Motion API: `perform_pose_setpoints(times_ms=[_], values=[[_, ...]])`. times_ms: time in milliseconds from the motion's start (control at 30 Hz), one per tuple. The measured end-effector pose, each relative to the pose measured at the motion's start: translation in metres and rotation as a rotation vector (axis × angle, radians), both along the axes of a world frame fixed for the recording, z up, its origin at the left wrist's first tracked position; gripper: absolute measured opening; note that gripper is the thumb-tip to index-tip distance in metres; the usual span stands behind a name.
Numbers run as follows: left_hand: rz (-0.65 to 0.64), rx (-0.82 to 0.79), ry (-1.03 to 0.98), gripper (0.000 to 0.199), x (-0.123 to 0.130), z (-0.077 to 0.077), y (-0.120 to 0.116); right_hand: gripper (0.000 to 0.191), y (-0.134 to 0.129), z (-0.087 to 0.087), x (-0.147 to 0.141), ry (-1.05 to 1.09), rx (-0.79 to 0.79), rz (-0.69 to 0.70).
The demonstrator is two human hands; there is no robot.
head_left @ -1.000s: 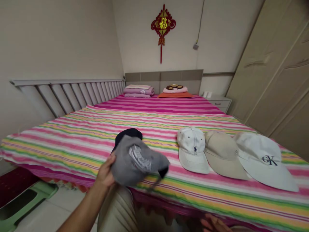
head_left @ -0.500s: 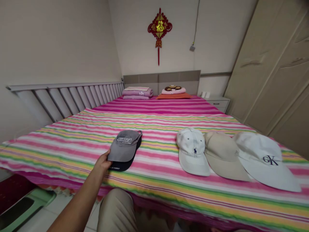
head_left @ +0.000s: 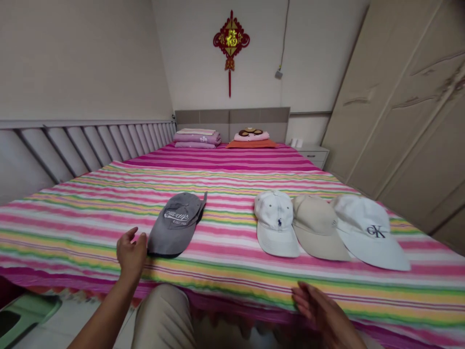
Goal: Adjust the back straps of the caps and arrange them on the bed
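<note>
A grey cap with white embroidered lettering (head_left: 175, 224) lies on the striped bedspread, stacked on a dark navy cap (head_left: 200, 214) that it mostly hides. My left hand (head_left: 131, 254) is open just left of the grey brim, with its fingers curled and holding nothing. My right hand (head_left: 319, 310) hovers open and empty over the bed's near edge, slightly blurred. Nearest to it, to the far side, lie a white polo cap (head_left: 276, 224), a beige cap (head_left: 317, 228) and a white cap with a dark CK logo (head_left: 370, 232), side by side and overlapping slightly.
The pink striped bedspread (head_left: 72, 232) covers a wide bed. Folded bedding (head_left: 197, 138) and an orange pillow (head_left: 251, 143) sit at the headboard (head_left: 232, 118). A slatted wall panel (head_left: 83, 145) runs along the left, wardrobe doors (head_left: 399, 97) stand right, and a green stool (head_left: 25, 315) is on the floor.
My left hand has let go of the grey cap, which now lies flat on the navy cap. My right hand has risen into view, and the whole view has shifted slightly.
</note>
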State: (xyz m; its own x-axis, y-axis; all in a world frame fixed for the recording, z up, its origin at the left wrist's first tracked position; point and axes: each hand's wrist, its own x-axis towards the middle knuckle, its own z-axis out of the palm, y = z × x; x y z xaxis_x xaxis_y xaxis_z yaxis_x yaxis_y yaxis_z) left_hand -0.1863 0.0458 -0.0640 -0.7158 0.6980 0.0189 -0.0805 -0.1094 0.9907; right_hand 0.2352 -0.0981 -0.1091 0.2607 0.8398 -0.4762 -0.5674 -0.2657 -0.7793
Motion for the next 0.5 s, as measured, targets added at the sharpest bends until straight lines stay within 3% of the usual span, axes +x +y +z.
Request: perform_pose_setpoints(times_ms=[67, 100, 167, 267, 367, 433, 500], values=[[0.039, 0.018, 0.614, 0.034, 0.015, -0.015, -0.016, 0.028, 0.022, 0.003, 0.004, 0.093, 0.003, -0.099], [-0.017, 0.061, 0.782, 0.033, 0.026, -0.027, -0.026, 0.024, 0.033, 0.004, 0.004, 0.173, 0.022, -0.112], [-0.193, 0.133, 0.906, 0.031, 0.051, -0.054, -0.046, 0.013, 0.056, 0.006, 0.002, 0.289, 0.039, -0.152], [-0.453, 0.084, 0.826, 0.028, 0.093, -0.095, -0.077, 0.004, 0.086, 0.01, -0.008, 0.351, 0.076, -0.199], [-0.647, -0.047, 0.564, 0.031, 0.124, -0.124, -0.097, 0.014, 0.102, 0.016, -0.021, 0.42, 0.1, -0.192], [-0.805, -0.142, 0.341, 0.034, 0.135, -0.132, -0.101, 0.018, 0.1, 0.02, -0.031, 0.46, 0.129, -0.144], [-0.901, -0.209, 0.094, 0.038, 0.141, -0.129, -0.099, 0.021, 0.087, 0.021, -0.041, 0.491, 0.161, -0.073]])
